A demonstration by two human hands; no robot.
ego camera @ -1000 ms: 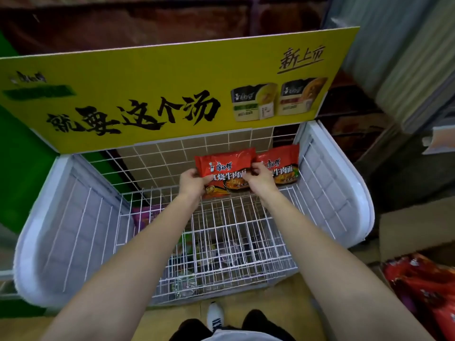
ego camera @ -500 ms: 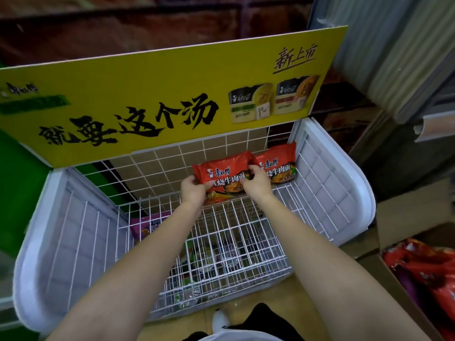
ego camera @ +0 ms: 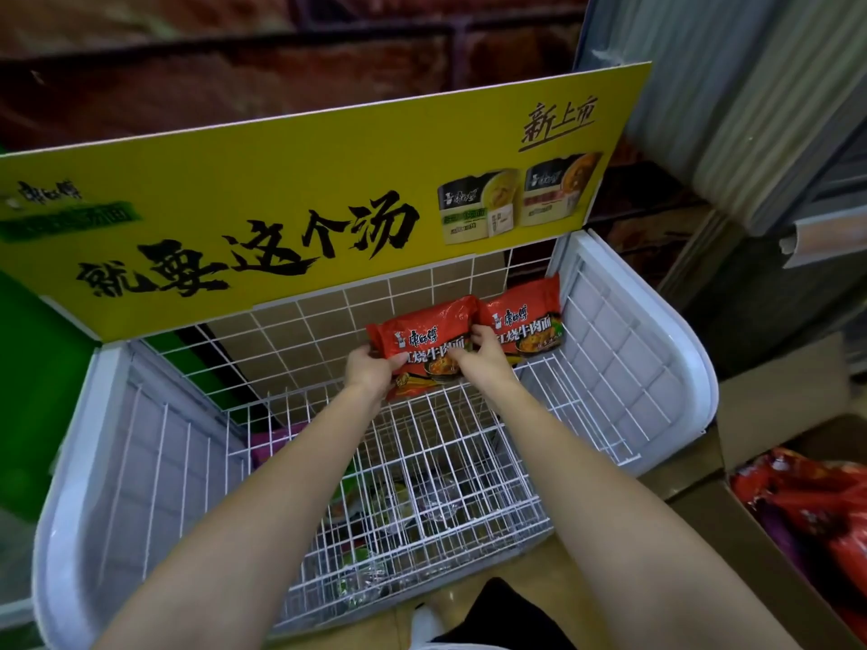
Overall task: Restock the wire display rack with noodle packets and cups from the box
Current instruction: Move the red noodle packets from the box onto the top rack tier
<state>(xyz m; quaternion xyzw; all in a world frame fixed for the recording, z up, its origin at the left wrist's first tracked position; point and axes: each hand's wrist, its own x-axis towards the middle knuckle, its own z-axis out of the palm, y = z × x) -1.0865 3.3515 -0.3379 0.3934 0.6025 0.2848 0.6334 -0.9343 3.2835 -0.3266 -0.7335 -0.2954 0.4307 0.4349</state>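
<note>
Shifted a little lower and nearer the back grid since a second ago: red foil noodle packet (ego camera: 424,342), both hands with it; the camera has swung left too, baring more of the box at right.

Head view. Left hand (ego camera: 370,370) pinching the packet's lower left edge, fingers curled under it. Right hand (ego camera: 483,356) gripping the right side, fingertips over the print. Packet propped upright against the back of the white wire display rack (ego camera: 624,349), on the top wire shelf, just beside and overlapping a second red noodle packet (ego camera: 525,321) already standing in the right rear corner.

Step in hand, by the look of it: seating this packet in the back row. Next move probably calls for pressing it flat to the grid, letting go, then reaching right to the brown cardboard box (ego camera: 769,551) with its red packets (ego camera: 807,504).

Around: yellow cardboard sign with black lettering (ego camera: 300,204) leaning over the rack's rear, crowding tall reaches. Lower shelf showing mixed packets (ego camera: 403,504) through the wires, too blurred to name. Dark trousers and pale shoe below. Nothing blocking the row leftward.
</note>
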